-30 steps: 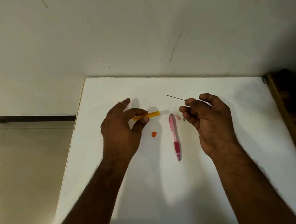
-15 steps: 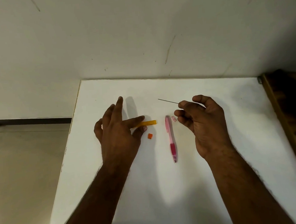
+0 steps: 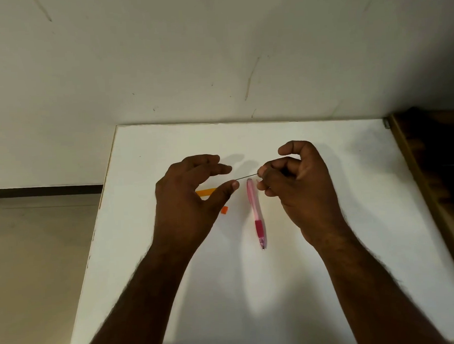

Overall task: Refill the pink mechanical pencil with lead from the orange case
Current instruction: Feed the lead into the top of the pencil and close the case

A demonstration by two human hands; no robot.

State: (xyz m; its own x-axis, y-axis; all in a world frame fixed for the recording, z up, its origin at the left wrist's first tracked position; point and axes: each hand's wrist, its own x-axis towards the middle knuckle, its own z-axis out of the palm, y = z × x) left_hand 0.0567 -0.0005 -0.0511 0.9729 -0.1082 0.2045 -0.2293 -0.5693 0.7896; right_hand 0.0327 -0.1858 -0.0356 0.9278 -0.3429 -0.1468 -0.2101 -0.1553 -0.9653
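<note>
On the white tabletop two hands are raised above the work. The left hand is held loose, fingers and thumb spread in an open curl with nothing gripped, its thumb tip brought close to the free end of the lead. The right hand is pinched around a single lead, which is seen sticking out leftward from the fingertips toward the left thumb.

The pink mechanical pencil is laid flat between the two hands, its open back end just below the lead and its tip pointed toward the person. The orange case is left on the tabletop, partly hidden under the left hand. A small orange cap is found just beside that hand, between the case and the pencil.

The step in hand is judged to be the threading of the lead into the pencil. It would be done best with the pencil lifted and steadied by the free left hand, the lead gripped near its end, lined up straight with the barrel opening and fed in without side pressure, since so thin a rod is likely snapped by any bend.
</note>
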